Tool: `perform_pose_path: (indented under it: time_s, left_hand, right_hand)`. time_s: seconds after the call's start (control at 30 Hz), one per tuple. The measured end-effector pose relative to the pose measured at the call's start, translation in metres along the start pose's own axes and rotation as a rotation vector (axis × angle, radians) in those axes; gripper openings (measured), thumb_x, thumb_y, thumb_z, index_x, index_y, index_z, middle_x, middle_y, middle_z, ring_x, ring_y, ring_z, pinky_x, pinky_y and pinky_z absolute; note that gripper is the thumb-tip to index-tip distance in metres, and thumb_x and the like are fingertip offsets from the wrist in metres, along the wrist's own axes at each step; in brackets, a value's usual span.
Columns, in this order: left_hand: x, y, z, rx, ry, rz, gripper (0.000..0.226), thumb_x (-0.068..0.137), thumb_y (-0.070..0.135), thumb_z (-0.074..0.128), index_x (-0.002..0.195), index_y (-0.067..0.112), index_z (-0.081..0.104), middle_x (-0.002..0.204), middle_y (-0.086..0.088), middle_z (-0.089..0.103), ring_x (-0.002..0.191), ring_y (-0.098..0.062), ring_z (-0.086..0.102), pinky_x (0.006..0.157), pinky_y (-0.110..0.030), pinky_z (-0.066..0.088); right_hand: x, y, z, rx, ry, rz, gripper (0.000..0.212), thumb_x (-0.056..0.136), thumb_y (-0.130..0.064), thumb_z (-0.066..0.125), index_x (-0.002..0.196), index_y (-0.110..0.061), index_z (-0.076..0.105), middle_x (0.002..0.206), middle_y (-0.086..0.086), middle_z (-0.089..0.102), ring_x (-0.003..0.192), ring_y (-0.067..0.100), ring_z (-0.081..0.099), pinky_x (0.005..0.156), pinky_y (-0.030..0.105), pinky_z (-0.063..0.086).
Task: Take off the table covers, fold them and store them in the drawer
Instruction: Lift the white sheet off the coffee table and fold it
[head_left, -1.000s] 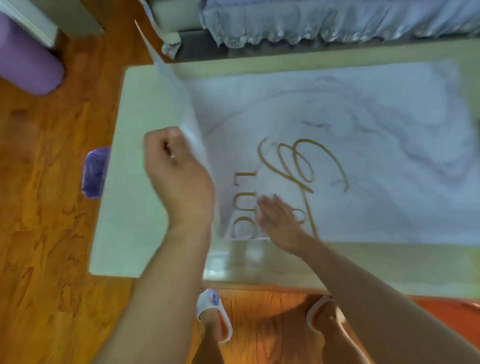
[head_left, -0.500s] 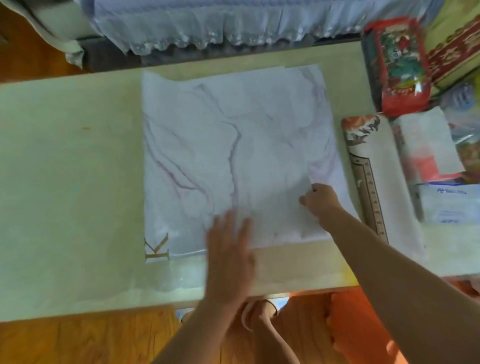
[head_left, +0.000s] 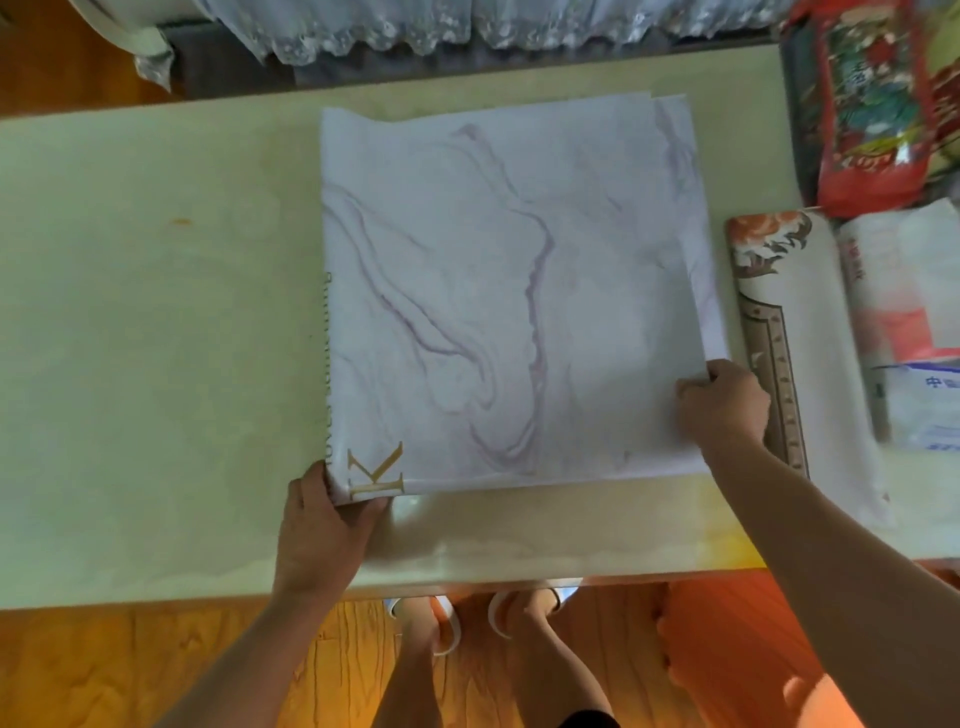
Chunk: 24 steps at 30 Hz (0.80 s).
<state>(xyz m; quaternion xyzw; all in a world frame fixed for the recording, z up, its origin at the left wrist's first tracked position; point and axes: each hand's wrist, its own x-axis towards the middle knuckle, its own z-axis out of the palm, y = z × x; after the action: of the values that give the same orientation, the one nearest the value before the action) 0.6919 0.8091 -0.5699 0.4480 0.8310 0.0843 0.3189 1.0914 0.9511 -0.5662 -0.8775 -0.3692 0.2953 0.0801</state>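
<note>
Your left hand (head_left: 324, 525) pinches near-left corner of marble cover (head_left: 498, 291); right hand (head_left: 724, 405) grips its right edge. Cover lies folded, middle of surface (head_left: 156, 322). Folding step. Next: fold again, keep edges lined up.

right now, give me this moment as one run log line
stage: folding | marble cover: folded, flat on table | left hand: grips near-left corner | right hand: grips right edge | drawer: unseen
</note>
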Motion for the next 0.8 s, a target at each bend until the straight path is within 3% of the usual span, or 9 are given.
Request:
perform_pose_path:
  time_s: [0.07, 0.13, 0.23, 0.3, 0.4, 0.5, 0.63, 0.8]
  left_hand:
    - [0.001, 0.010, 0.001, -0.232, -0.083, -0.018, 0.032, 0.083, 0.025, 0.081, 0.111, 0.027, 0.065, 0.104, 0.010, 0.071, 0.097, -0.013, 0.068, 0.072, -0.032, 0.057]
    - [0.002, 0.013, -0.001, -0.302, -0.142, -0.009, 0.023, 0.086, 0.023, 0.077, 0.107, 0.029, 0.068, 0.101, 0.013, 0.074, 0.096, -0.008, 0.070, 0.074, -0.029, 0.059]
    - [0.002, 0.014, -0.006, -0.237, -0.136, 0.012, 0.018, 0.093, 0.025, 0.071, 0.110, 0.029, 0.065, 0.103, 0.018, 0.070, 0.099, -0.006, 0.067, 0.078, -0.029, 0.057]
    - [0.003, 0.010, -0.006, -0.097, -0.097, 0.011, 0.022, 0.097, 0.026, 0.066, 0.118, 0.025, 0.061, 0.109, 0.017, 0.065, 0.103, -0.014, 0.065, 0.078, -0.032, 0.053]
    - [0.007, 0.010, -0.006, 0.174, -0.062, 0.047, 0.021, 0.098, 0.028, 0.059, 0.116, 0.017, 0.056, 0.111, -0.001, 0.068, 0.097, -0.029, 0.066, 0.072, -0.041, 0.054]
    - [0.008, 0.011, -0.006, 0.345, -0.044, 0.110, 0.005, 0.099, 0.019, 0.049, 0.104, 0.017, 0.047, 0.103, -0.009, 0.070, 0.084, -0.034, 0.066, 0.064, -0.040, 0.052]
    - [-0.004, 0.005, -0.018, 0.254, 0.039, 0.226, 0.016, 0.096, 0.004, 0.053, 0.109, 0.008, 0.046, 0.099, -0.019, 0.074, 0.074, -0.044, 0.069, 0.054, -0.042, 0.056]
    - [-0.008, -0.003, -0.046, 0.129, 0.156, 0.072, 0.022, 0.092, -0.005, 0.051, 0.110, 0.008, 0.047, 0.091, -0.023, 0.070, 0.068, -0.045, 0.062, 0.058, -0.046, 0.054]
  right_hand:
    - [0.002, 0.009, -0.005, -0.084, 0.031, 0.017, 0.016, 0.089, -0.010, 0.053, 0.099, -0.004, 0.064, 0.092, 0.022, 0.064, 0.094, 0.043, 0.062, 0.076, 0.040, 0.048]
    - [0.003, 0.013, -0.009, -0.148, 0.026, 0.053, 0.028, 0.092, -0.011, 0.051, 0.115, -0.001, 0.061, 0.110, 0.030, 0.063, 0.108, 0.048, 0.059, 0.086, 0.048, 0.047]
    - [0.001, 0.013, -0.009, -0.233, 0.016, 0.046, 0.035, 0.095, -0.014, 0.047, 0.127, 0.001, 0.052, 0.126, 0.031, 0.055, 0.120, 0.047, 0.051, 0.097, 0.052, 0.043]
    - [0.000, 0.014, -0.006, -0.279, 0.032, 0.032, 0.038, 0.097, -0.017, 0.047, 0.130, 0.001, 0.048, 0.136, 0.026, 0.045, 0.128, 0.045, 0.042, 0.105, 0.053, 0.037]
    - [-0.002, 0.017, -0.001, -0.320, 0.063, 0.032, 0.034, 0.098, -0.019, 0.047, 0.126, 0.000, 0.048, 0.138, 0.021, 0.037, 0.129, 0.042, 0.037, 0.104, 0.054, 0.035]
    - [-0.002, 0.020, 0.003, -0.297, 0.083, 0.024, 0.029, 0.098, -0.018, 0.047, 0.121, -0.001, 0.049, 0.137, 0.020, 0.036, 0.128, 0.041, 0.035, 0.103, 0.054, 0.035]
    - [-0.004, 0.021, 0.004, -0.276, 0.081, 0.002, 0.027, 0.096, -0.016, 0.049, 0.119, -0.001, 0.051, 0.140, 0.020, 0.035, 0.130, 0.042, 0.033, 0.105, 0.054, 0.035]
    - [-0.027, 0.023, 0.019, -0.198, 0.014, -0.053, 0.027, 0.092, -0.014, 0.055, 0.113, 0.003, 0.057, 0.132, 0.019, 0.038, 0.121, 0.041, 0.038, 0.103, 0.048, 0.037]
